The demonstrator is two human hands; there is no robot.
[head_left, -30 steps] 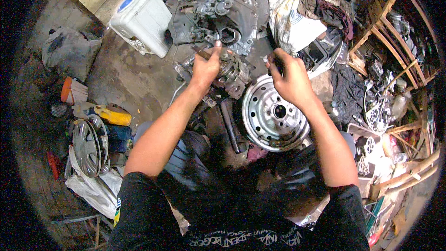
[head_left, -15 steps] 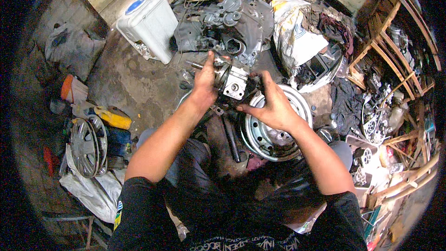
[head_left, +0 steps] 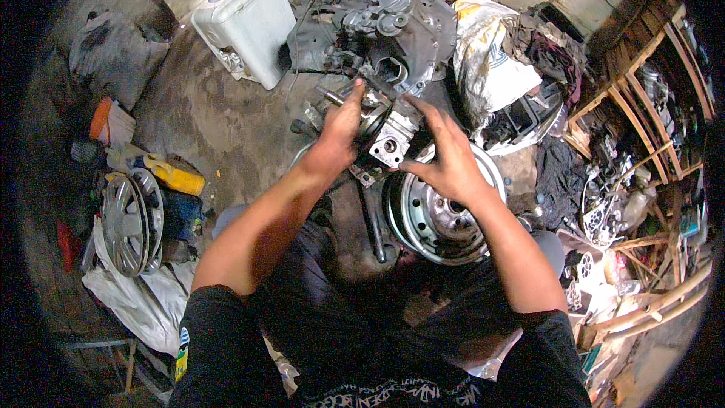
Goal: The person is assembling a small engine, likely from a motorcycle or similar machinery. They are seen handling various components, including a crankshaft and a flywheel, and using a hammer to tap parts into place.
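Head view of two bare hands at a metal assembly [head_left: 394, 138], a machined block with bolt holes in its pale face and a shaft projecting at its left. The assembly is held above the middle of the floor [head_left: 211, 125], between the hands. The left hand [head_left: 341, 132] is clamped on its left side, thumb pointing toward the far edge of the floor. The right hand [head_left: 451, 162] has thumb and fingers spread apart along the block's right side; whether they press on it cannot be told. Below the right hand, toward the near edge of the floor, lies a steel wheel [head_left: 453, 248]; a black bar [head_left: 374, 219] lies just left of it. At the far edge stand a white container [head_left: 260, 30] with a blue top, a large grey housing [head_left: 423, 30] and a white sack [head_left: 483, 49]. Wheel covers [head_left: 124, 219] lie toward the left edge.
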